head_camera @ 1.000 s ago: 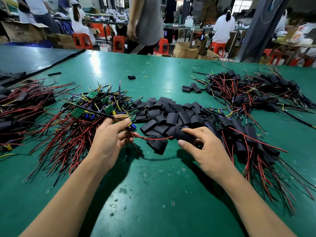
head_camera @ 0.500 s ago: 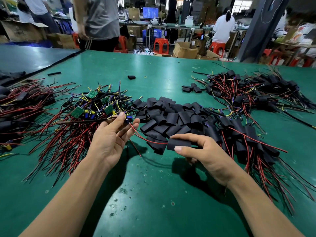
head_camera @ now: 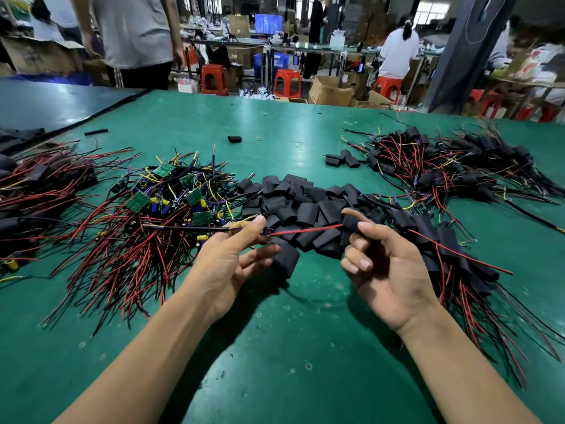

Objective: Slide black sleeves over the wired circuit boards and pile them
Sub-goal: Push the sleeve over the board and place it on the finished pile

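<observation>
Black sleeve (head_camera: 351, 224) was pinched by right hand (head_camera: 385, 270), board wires (head_camera: 305, 231) by left hand (head_camera: 232, 264).
Both were judged light, limp, best held near ends.

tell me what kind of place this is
Probably an electronics assembly workshop: a long green worktable heaped with wired circuit boards and black sleeves, cardboard boxes and red stools behind it, and a person seated further back.

Green table (head_camera: 305, 377) — sleeves (head_camera: 308, 206), wired boards (head_camera: 171, 197).
</observation>
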{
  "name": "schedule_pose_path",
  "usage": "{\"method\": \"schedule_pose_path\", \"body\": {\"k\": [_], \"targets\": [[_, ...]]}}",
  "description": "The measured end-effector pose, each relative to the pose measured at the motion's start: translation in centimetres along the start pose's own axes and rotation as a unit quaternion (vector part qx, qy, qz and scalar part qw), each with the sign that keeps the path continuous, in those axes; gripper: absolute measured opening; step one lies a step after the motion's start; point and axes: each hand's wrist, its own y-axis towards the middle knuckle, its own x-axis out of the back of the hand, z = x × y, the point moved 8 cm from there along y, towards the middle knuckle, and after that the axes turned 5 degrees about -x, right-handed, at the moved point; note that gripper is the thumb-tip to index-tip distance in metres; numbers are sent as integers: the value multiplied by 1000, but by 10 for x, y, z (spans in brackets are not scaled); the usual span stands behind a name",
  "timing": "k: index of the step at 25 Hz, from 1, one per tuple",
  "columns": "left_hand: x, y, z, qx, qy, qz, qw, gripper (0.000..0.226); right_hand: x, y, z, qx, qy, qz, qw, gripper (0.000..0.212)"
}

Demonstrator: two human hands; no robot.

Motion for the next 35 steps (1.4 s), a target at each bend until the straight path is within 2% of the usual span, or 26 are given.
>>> {"method": "schedule_pose_path", "body": {"k": [3,7,14,20,25,27,29,31,35], "targets": [[-7,-1,2,12,-36,41,998,28,5,-1,2,-1,22,-48,999,18],[-6,-1,0,1,-54,19,998,31,0,-3,-4,-22,34,-41,998,13],[10,-6,-13,-96,80,-72,990,26,-2,-7,-5,-21,41,-39,998,12],[12,-9,-15,-142,120,-92,978,31,-9,-9,-15,20,-90,-39,995,24],[1,-12,-8,-138,140,-67,978,34,-15,-12,-23,101,-175,-43,979,37],[-7,-12,-5,-115,148,-31,982,36,-14,-16,-17,143,-257,-62,954,39],[-18,-15,1,-78,87,27,993,39,-14,-19,-15,149,-294,-68,942,37],[-30,-18,6,-40,12,79,996,37,-17,-16,-19,134,-272,-53,951,35],[-34,-18,9,6,-43,101,994,29,-14,-4,-26,73,-140,-55,986,29]]}}
